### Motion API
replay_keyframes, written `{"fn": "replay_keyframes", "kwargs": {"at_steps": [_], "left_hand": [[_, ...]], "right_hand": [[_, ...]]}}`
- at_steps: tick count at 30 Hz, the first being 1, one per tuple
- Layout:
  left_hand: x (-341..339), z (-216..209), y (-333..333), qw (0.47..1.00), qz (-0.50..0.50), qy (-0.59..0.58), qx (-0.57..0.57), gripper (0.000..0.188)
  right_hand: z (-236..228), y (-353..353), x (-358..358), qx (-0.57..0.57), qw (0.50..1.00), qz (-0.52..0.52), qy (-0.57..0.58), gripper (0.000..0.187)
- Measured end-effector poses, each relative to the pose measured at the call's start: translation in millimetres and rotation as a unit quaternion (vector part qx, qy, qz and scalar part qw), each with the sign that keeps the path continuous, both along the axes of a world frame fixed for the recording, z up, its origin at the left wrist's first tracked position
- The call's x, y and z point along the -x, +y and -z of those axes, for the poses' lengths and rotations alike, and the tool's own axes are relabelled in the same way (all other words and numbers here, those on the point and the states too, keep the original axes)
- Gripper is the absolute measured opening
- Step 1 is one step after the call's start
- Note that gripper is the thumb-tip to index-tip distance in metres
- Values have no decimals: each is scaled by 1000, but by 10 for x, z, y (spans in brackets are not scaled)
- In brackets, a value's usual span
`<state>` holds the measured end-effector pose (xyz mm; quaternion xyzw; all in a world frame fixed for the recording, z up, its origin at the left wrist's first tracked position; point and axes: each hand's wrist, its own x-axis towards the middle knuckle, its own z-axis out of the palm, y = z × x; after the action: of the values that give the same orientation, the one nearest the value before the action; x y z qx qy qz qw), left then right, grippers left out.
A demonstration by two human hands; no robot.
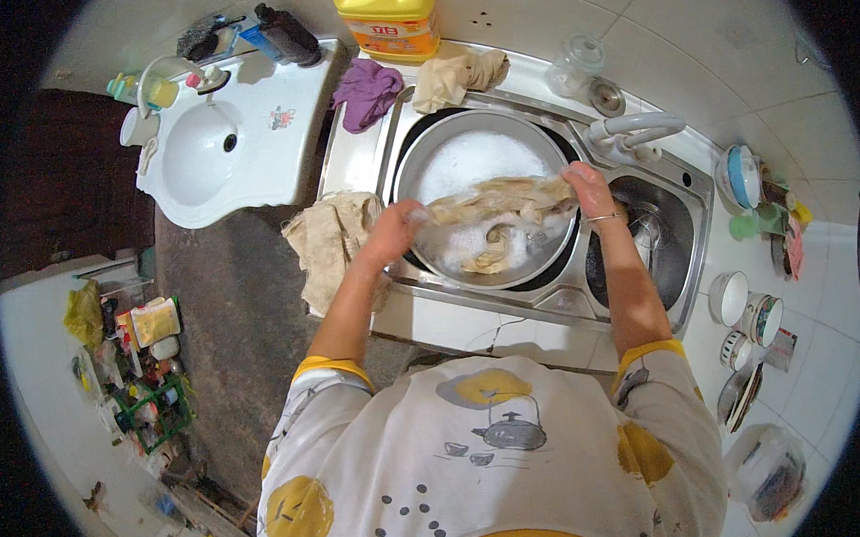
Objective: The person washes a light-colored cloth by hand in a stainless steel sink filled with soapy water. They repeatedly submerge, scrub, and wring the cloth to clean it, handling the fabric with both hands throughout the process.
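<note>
Stretched between my two hands is a wet beige cloth (503, 202), held over a round metal basin (409, 165) of sudsy water. My left hand (396, 229) grips its left end near the basin's rim. The other end is in my right hand (591, 189), at the basin's right rim. Part of the cloth, or another beige piece, lies twisted in the foam (483, 158) below. The basin sits in the larger bowl of a steel double sink (577, 150).
A folded beige cloth (329, 239) lies left of the sink. Behind it are a purple cloth (367, 93), another beige cloth (456, 76) and a yellow jug (388, 19). A faucet (638, 129) stands over the smaller bowl; bowls (728, 298) sit at right, a washbasin (199, 163) at left.
</note>
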<state>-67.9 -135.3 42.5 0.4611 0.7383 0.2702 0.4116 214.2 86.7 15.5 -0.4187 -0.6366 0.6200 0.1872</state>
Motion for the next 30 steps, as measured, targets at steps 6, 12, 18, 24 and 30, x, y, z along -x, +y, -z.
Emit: {"fn": "replay_keyframes", "kwargs": {"at_steps": [6, 12, 18, 24, 30], "left_hand": [[-452, 70, 272, 974, 155, 165, 25, 34], [-493, 730, 618, 983, 83, 160, 21, 39], [-45, 463, 456, 854, -304, -374, -195, 26], [-12, -95, 766, 917, -320, -190, -141, 26], [-260, 673, 872, 969, -197, 93, -112, 40]], "right_hand": [[-207, -52, 295, -10, 996, 1, 89, 24], [-425, -70, 578, 66, 960, 195, 191, 20], [14, 35, 406, -359, 917, 133, -116, 25], [-142, -44, 576, -300, 936, 158, -92, 22], [265, -267, 840, -350, 865, -63, -353, 45]]}}
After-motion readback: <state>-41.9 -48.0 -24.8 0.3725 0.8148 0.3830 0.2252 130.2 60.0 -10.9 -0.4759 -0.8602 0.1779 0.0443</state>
